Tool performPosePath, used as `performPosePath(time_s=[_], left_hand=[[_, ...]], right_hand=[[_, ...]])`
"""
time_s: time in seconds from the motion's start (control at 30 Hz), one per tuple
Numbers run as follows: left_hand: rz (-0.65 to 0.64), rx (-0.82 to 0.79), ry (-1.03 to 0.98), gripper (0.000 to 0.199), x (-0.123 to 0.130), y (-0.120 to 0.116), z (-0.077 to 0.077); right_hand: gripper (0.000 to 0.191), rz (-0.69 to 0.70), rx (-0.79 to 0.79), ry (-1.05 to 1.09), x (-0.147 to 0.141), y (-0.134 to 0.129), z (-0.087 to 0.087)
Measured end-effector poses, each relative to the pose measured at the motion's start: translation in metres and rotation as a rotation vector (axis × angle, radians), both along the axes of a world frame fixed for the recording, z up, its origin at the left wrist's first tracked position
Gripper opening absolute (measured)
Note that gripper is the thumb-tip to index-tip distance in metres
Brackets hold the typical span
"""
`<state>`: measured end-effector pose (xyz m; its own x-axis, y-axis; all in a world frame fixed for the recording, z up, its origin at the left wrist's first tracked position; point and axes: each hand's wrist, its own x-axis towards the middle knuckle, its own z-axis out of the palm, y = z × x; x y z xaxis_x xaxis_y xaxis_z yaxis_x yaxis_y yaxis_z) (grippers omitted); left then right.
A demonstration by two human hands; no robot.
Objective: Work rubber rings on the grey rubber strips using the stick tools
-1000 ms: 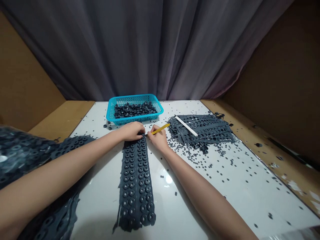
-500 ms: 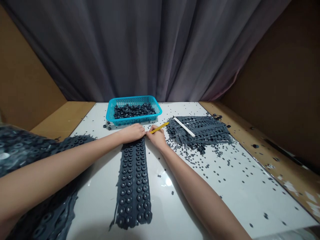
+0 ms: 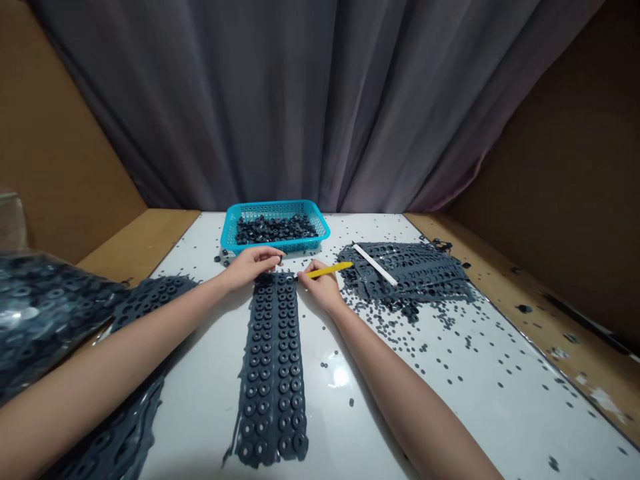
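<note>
A long dark rubber strip [image 3: 273, 367] set with rows of moulded rings lies on the white tabletop, pointing away from me. At its far end, my left hand [image 3: 253, 264] is raised slightly, pinching a small black rubber ring [image 3: 280, 259] between thumb and fingertips. My right hand [image 3: 320, 283] grips a yellow pen-like tool [image 3: 330, 270]; its handle slants up to the right, and its tip is at the strip's far right corner, too small to make out. Just beyond the left hand stands a turquoise basket [image 3: 229, 241] holding many loose black rings.
Punched-out strips [image 3: 415, 270] are stacked at the right, with a white stick [image 3: 375, 264] across them. Small black discs are scattered around the stack. More ringed strips [image 3: 155, 293] and a clear plastic bag [image 3: 45, 313] of black rings lie at the left. A grey curtain [image 3: 280, 100] hangs behind.
My left hand has lifted off the strip's far end and moved left, now with a ring in its fingertips. The right hand keeps the yellow tool, its handle lying flatter. The view has shifted slightly.
</note>
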<state>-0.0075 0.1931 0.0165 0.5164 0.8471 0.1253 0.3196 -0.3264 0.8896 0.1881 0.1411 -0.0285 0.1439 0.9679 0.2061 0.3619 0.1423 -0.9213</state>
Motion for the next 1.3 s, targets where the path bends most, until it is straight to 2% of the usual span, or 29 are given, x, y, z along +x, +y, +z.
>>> performPosePath(time_s=[0.13, 0.27, 0.4, 0.5, 0.7, 0.87, 0.97, 1.07, 1.2, 1.3], left_hand=[[-0.007, -0.202, -0.170, 0.052, 0.006, -0.017, 0.004], [-0.004, -0.331, -0.276, 0.048, 0.007, -0.030, 0.009], [0.012, -0.402, -0.321, 0.041, 0.008, -0.038, 0.009], [0.038, -0.396, -0.311, 0.034, 0.008, -0.039, 0.006], [0.114, -0.226, -0.180, 0.027, 0.003, -0.025, 0.000], [0.096, 0.021, 0.086, 0.022, 0.009, -0.015, -0.003], [-0.008, 0.210, 0.275, 0.016, 0.019, -0.013, -0.002], [-0.169, 0.371, 0.438, 0.017, 0.028, -0.008, 0.001], [-0.364, 0.488, 0.612, 0.020, 0.038, 0.004, 0.004], [-0.443, 0.542, 0.699, 0.011, 0.043, 0.008, 0.006]], right_hand=[[0.020, 0.001, 0.010, 0.065, 0.000, 0.000, -0.002], [0.022, 0.009, 0.010, 0.124, 0.001, 0.000, 0.000], [0.022, 0.024, 0.000, 0.188, 0.001, 0.000, 0.000], [0.025, 0.028, 0.015, 0.228, 0.002, -0.001, 0.000], [0.027, -0.015, 0.045, 0.205, 0.000, -0.005, 0.001], [0.023, -0.039, 0.064, 0.141, -0.002, -0.003, 0.001], [0.021, -0.037, 0.084, 0.082, -0.003, -0.002, 0.000], [0.019, -0.026, 0.097, 0.025, -0.004, 0.000, 0.000], [0.019, -0.027, 0.095, -0.032, -0.005, 0.001, 0.003], [0.020, -0.041, 0.089, -0.054, -0.005, 0.001, 0.003]])
